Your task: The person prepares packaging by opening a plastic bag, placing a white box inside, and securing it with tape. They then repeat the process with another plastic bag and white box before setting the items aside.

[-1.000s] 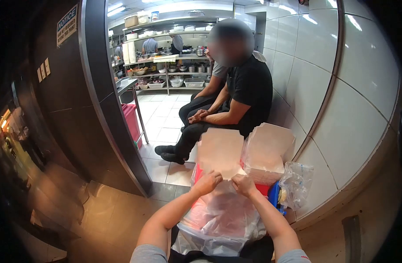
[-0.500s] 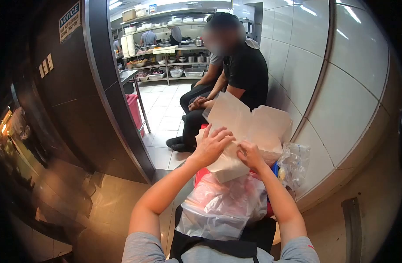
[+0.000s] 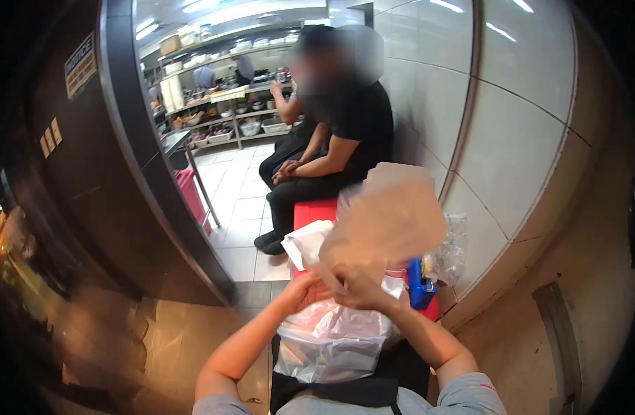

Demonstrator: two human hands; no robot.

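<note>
A pale paper box [image 3: 390, 218], opened out into broad panels and blurred by motion, rises in front of me. My right hand [image 3: 364, 289] pinches its lower end. Close beside it, my left hand [image 3: 307, 292] has its fingers curled at the same lower edge; its fingertips are partly hidden. Left of the box is a white folded paper piece [image 3: 307, 243]. Below both hands, a translucent plastic bag [image 3: 334, 342] with pinkish and white contents lies over my lap.
Under the papers is a red surface [image 3: 314, 213]. A blue object [image 3: 421, 283] and a clear plastic bag [image 3: 452, 249] lie to the right by the tiled wall [image 3: 497, 187]. A seated person in black [image 3: 362, 124] is just ahead, another beyond. Kitchen shelves [image 3: 238, 131] stand behind.
The paper box has swung and turned in my hands, and my hands have come lower and nearer. My view has shifted right. The farther seated person has raised a hand.
</note>
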